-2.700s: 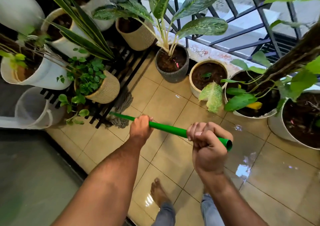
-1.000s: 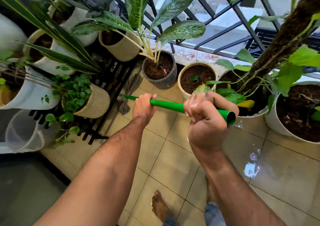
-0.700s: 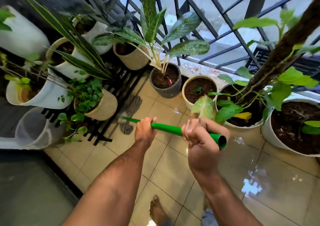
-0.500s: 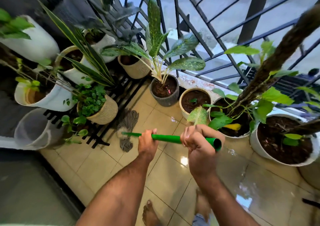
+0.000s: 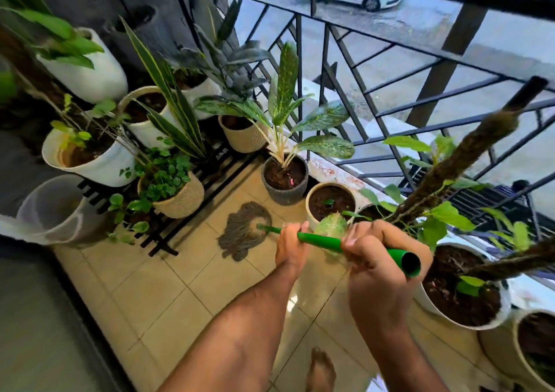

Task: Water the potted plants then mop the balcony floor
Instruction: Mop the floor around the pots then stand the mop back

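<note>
I hold a mop by its green handle (image 5: 319, 239) with both hands. My left hand (image 5: 290, 246) grips the lower part of the handle, and my right hand (image 5: 375, 264) is closed around it close to the open top end. The grey string mop head (image 5: 241, 234) lies spread on the beige tiled floor (image 5: 168, 292), in front of the plant rack. Potted plants stand around it: a dark grey pot (image 5: 285, 180) with long speckled leaves, a cream pot (image 5: 330, 202) of bare soil, and a woven pot (image 5: 177, 193) of small round leaves.
A black slatted rack (image 5: 156, 229) at left carries several white pots. A translucent bucket (image 5: 52, 211) stands at far left. Black railing (image 5: 375, 91) runs along the back. Large white pots (image 5: 459, 286) with mossy poles crowd the right. The tiles near my bare foot (image 5: 321, 370) are wet.
The mop head has slid out from the rack's edge onto the open tiles and spread flat. My hands stayed on the handle while my view lifted toward the railing.
</note>
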A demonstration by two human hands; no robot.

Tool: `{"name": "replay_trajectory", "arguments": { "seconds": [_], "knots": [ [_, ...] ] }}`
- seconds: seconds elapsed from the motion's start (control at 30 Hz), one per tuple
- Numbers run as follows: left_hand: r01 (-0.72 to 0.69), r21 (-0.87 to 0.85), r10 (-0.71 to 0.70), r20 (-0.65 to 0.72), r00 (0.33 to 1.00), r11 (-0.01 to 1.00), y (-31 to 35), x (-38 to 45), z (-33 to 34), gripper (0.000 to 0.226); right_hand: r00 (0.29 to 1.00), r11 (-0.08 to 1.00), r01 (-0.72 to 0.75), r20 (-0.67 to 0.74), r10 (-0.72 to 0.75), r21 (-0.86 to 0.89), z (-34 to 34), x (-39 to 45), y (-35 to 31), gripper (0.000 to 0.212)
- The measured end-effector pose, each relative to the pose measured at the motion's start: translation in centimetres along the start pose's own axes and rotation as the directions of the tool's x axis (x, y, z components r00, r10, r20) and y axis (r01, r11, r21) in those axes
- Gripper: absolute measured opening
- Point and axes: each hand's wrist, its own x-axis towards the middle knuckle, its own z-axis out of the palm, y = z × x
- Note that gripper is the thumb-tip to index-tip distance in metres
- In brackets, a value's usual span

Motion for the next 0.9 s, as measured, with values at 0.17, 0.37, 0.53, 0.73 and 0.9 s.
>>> {"name": "replay_trajectory", "arguments": {
  "seconds": [0.17, 0.37, 0.53, 0.73, 0.9],
  "knots": [
    [-0.074, 0.134, 0.06, 0.1, 0.993, 0.988, 1.1, -0.1, -0.4, 0.045, 0.998, 0.998, 0.05, -0.039, -0.048, 0.041, 1.2, 0.3, -1.3, 0.028],
    [-0.103, 0.183, 0.075, 0.157, 0.985, 0.978, -1.2, -1.2, -3.8, 0.048, 0.997, 0.999, 0.0, -0.08, 0.004, 0.048, 4.1, -0.9, -2.7, 0.032],
    [-0.047, 0.237, 0.01, 0.155, 0.988, 0.97, -4.4, -2.3, -7.6, 0.036, 0.996, 0.996, -0.083, -0.039, 0.084, 0.029, 7.5, -2.9, -4.0, 0.03],
    [0.002, 0.312, -0.038, 0.11, 0.993, 0.95, -9.6, -4.3, -13.3, 0.029, 0.989, 0.988, -0.14, 0.032, 0.142, -0.06, 12.3, -6.3, -5.4, 0.023],
    [0.02, 0.357, -0.079, 0.151, 0.985, 0.934, -13.9, -5.1, -17.8, 0.021, 0.97, 0.97, -0.23, 0.062, 0.235, -0.08, 16.7, -9.1, -5.9, 0.026]
  ]
}}
